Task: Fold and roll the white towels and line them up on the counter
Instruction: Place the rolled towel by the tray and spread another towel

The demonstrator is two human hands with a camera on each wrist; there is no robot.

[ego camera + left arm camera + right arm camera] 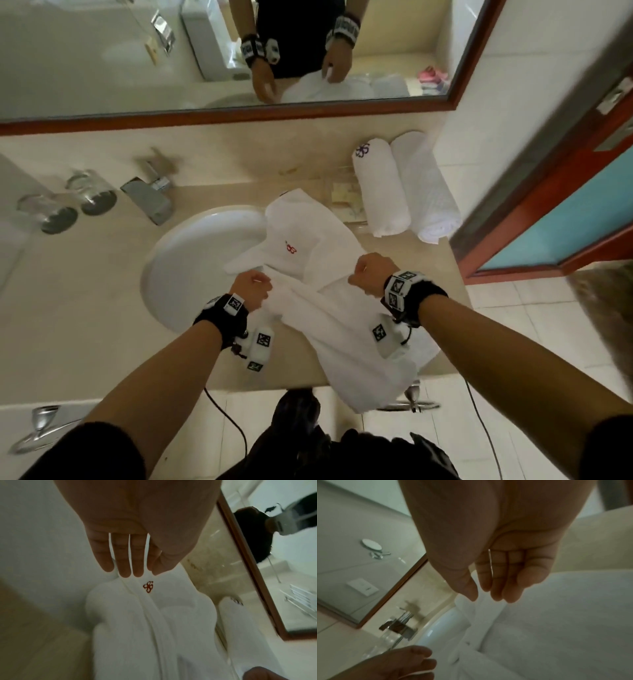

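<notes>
A white towel (308,240) with a red logo (290,247) lies spread across the counter (85,291) and the right side of the sink; one end hangs over the front edge. My left hand (257,286) pinches its near hem above the basin, the hem running between thumb and fingers (130,566). My right hand (366,270) grips the same edge further right, and the wrist view shows cloth pinched under its fingertips (496,595). Two rolled white towels (380,192) (426,195) lie side by side at the back right; one carries a purple logo.
The round white sink (191,253) sits mid-counter with a chrome faucet (150,198) behind it and two glasses (68,205) to the left. A clear tray of sachets (344,198) stands beside the rolls. The mirror (205,51) spans the back wall; a door (548,212) is on the right.
</notes>
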